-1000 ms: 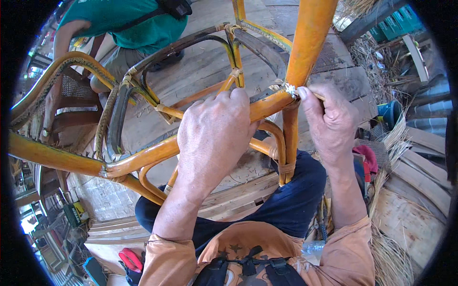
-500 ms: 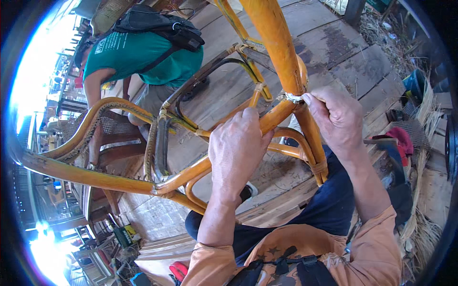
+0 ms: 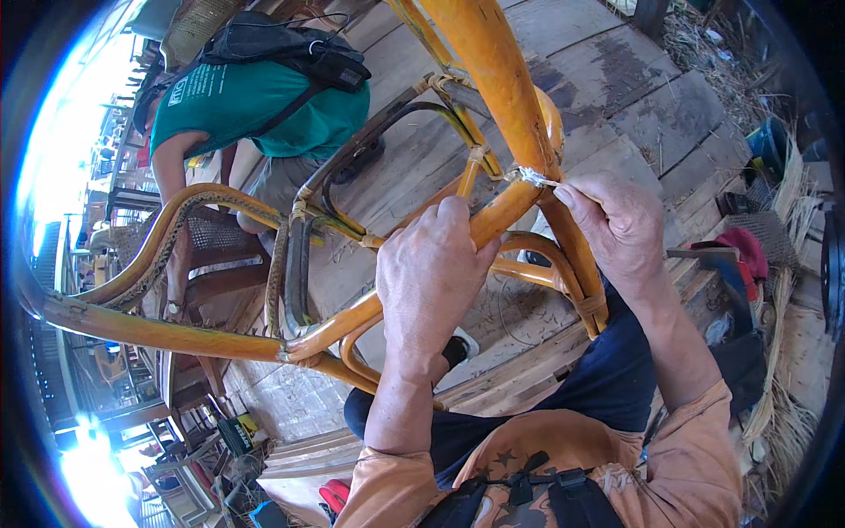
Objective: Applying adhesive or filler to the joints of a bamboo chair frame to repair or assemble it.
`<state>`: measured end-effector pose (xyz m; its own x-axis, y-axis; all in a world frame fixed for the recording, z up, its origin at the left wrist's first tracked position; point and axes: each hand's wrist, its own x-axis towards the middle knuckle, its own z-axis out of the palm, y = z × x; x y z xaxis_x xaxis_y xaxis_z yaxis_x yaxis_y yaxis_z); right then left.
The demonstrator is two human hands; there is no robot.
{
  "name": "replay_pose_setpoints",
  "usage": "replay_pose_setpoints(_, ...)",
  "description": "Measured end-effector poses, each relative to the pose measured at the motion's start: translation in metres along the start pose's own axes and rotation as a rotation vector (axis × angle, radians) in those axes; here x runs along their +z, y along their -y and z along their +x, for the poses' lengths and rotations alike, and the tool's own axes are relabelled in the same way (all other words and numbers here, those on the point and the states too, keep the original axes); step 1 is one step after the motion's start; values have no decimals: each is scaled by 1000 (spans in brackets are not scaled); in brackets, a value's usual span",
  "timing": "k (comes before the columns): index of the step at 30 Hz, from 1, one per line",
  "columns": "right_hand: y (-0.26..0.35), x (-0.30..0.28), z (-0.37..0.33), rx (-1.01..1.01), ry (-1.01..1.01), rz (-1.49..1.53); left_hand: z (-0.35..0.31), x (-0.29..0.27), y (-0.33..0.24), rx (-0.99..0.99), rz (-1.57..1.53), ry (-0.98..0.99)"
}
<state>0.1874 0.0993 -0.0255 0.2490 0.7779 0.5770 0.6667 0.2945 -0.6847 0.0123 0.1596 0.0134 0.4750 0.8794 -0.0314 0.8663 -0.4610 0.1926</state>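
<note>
A yellow-brown rattan chair frame (image 3: 176,339) made of bent poles spans the space before me, bound with wrapped strips at several joints. My left hand (image 3: 429,286) is closed around a lower pole, a little left of where it meets a thick upright pole (image 3: 500,75). At that meeting point a pale, thin strip (image 3: 533,177) winds around the joint, its end running out to the right. My right hand (image 3: 619,224) pinches that end between thumb and fingertips. The other fingers of this hand curl inward.
To the left a person in a green shirt (image 3: 264,106) with a black bag (image 3: 282,53) bends over a dark wooden chair (image 3: 224,255). Loose pale fibres (image 3: 779,387) hang at the right, near a dark red cloth (image 3: 746,251). Planks (image 3: 312,462) lie at the lower left.
More of the pale strip shows between the joint and my right fingertips, stretched out to the right. My left hand keeps its grip on the pole.
</note>
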Motion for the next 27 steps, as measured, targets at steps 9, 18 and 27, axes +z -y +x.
replay_pose_setpoints(9,-2,0,-13,53,-109,108,1,-2,-3,-7,18,-10)
replay_pose_setpoints(18,-15,13,-19,140,-176,188,0,0,-3,-9,26,-31)
replay_pose_setpoints(27,-11,2,-15,-39,-162,81,0,2,-2,2,14,-56)
